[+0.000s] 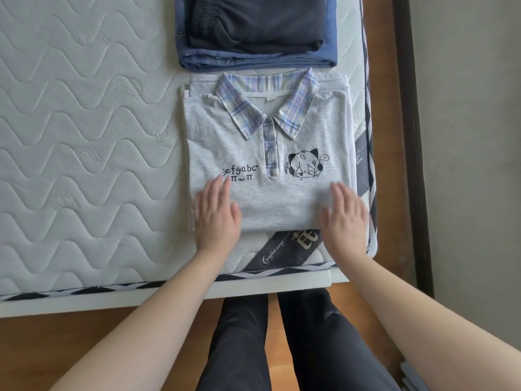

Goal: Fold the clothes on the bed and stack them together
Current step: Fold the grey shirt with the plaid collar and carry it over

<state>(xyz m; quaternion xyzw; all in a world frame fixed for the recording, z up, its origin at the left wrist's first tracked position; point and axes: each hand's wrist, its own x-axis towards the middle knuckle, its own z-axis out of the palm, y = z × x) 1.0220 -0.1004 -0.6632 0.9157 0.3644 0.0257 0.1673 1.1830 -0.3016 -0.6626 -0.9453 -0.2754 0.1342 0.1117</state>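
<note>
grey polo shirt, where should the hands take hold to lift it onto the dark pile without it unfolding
Probably by its two side edges, low down. The grey polo shirt lies flat, folded into a rectangle, collar away from the person. The left hand and right hand already rest flat near its lower corners; sliding fingers under each side from outside should keep the folds together on the way to the dark pile.

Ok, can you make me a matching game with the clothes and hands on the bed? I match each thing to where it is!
Things:
1. grey shirt
2. dark garment
3. blue garment
4. left hand

Places:
A. on top of the far pile
B. near edge of the shirt, by the printed letters
C. under the dark garment
D. nearest pile, collar facing up

Pairs: 1-D, 2-A, 3-C, 4-B
</note>
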